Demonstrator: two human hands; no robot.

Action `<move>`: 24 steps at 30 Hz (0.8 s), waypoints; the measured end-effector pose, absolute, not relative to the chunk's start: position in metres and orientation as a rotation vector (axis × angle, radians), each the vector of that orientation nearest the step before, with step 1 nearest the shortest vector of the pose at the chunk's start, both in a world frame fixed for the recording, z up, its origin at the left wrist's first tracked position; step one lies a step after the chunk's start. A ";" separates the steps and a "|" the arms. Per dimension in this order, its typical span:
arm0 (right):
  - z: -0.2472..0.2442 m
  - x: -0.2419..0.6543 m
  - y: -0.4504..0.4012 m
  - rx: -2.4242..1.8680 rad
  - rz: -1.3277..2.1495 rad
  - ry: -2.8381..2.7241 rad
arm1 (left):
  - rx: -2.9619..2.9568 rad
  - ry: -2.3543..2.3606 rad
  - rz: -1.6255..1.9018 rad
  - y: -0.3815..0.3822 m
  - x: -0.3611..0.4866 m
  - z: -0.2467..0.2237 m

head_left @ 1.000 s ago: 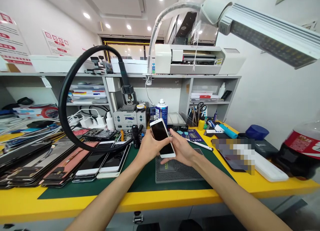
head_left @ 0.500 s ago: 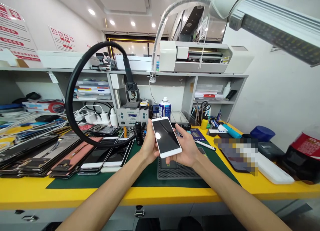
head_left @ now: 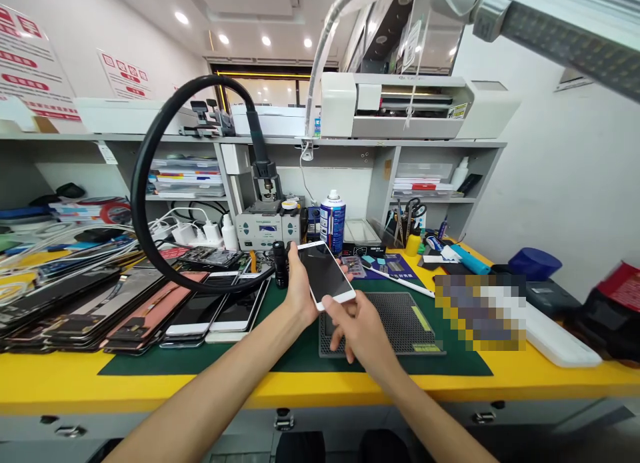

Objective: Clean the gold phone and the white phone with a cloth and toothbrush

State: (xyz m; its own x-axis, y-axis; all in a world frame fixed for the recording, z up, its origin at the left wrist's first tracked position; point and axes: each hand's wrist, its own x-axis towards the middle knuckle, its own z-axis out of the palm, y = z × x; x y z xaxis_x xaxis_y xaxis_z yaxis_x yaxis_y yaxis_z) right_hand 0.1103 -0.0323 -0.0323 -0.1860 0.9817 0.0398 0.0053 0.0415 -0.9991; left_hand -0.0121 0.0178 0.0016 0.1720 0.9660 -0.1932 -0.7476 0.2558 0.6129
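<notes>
A white smartphone (head_left: 326,274) with a dark screen lies tilted, face up, in my left hand (head_left: 299,291). The left thumb runs along its left edge, and fingertips show at its right edge. My right hand (head_left: 357,323) is at the phone's lower end, one digit touching the white strip below the screen. Its other fingers hang apart under the phone's bottom edge, with nothing seen in them. Beneath both hands is a grey perforated pad (head_left: 400,323) on a dark green mat (head_left: 465,363).
Rows of phones and screens (head_left: 135,313) cover the left side. A black hose (head_left: 137,176) loops beside my left arm. Behind the phone stand a black flashlight (head_left: 281,266), a blue spray can (head_left: 333,219) and a rework station (head_left: 267,229). A white pen-like tool (head_left: 400,283) lies right.
My right hand has moved from gripping the phone's right side to its lower end. The phone has shifted slightly left, held by my left hand. The view has shifted a little.
</notes>
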 end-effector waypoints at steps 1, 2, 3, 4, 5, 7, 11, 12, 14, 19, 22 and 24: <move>-0.036 0.106 -0.035 -1.111 1.229 -1.382 | 0.421 0.629 1.281 0.016 -0.011 0.003; -0.039 0.102 -0.037 -1.124 1.164 -1.385 | 0.417 0.633 1.297 0.014 -0.009 0.004; -0.040 0.099 -0.039 -1.134 1.118 -1.381 | 0.415 0.628 1.318 0.012 -0.009 0.005; -0.041 0.097 -0.039 -1.143 1.086 -1.375 | 0.417 0.616 1.340 0.010 -0.008 0.006; -0.041 0.096 -0.039 -1.150 1.069 -1.370 | 0.426 0.598 1.356 0.009 -0.008 0.006; -0.039 0.096 -0.039 -1.162 1.080 -1.377 | 0.446 0.564 1.376 0.007 -0.008 0.006; -0.034 0.102 -0.038 -1.186 1.161 -1.408 | 0.454 0.535 1.348 0.007 -0.010 0.006; -0.034 0.103 -0.038 -1.182 1.168 -1.423 | 0.453 0.532 1.335 0.007 -0.010 0.006; -0.033 0.108 -0.038 -1.167 1.168 -1.472 | 0.459 0.534 1.308 0.007 -0.012 0.007; -0.035 0.124 -0.039 -1.157 1.210 -1.514 | 0.507 0.546 1.238 0.006 -0.013 0.006; -0.033 0.133 -0.040 -1.028 1.541 -1.334 | 0.521 0.528 1.169 0.008 -0.011 0.003; -0.029 0.136 -0.041 -0.878 1.784 -1.120 | 0.504 0.539 1.108 0.009 -0.010 0.002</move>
State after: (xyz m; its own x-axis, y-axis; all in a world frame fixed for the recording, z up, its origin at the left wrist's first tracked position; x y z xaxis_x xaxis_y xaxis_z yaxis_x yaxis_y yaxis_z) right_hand 0.1358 -0.0408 -0.0289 -0.4083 0.9042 -0.1251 -0.2802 -0.2546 -0.9256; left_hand -0.0095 0.0088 0.0022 0.3466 0.9255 -0.1528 -0.6919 0.3622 0.6245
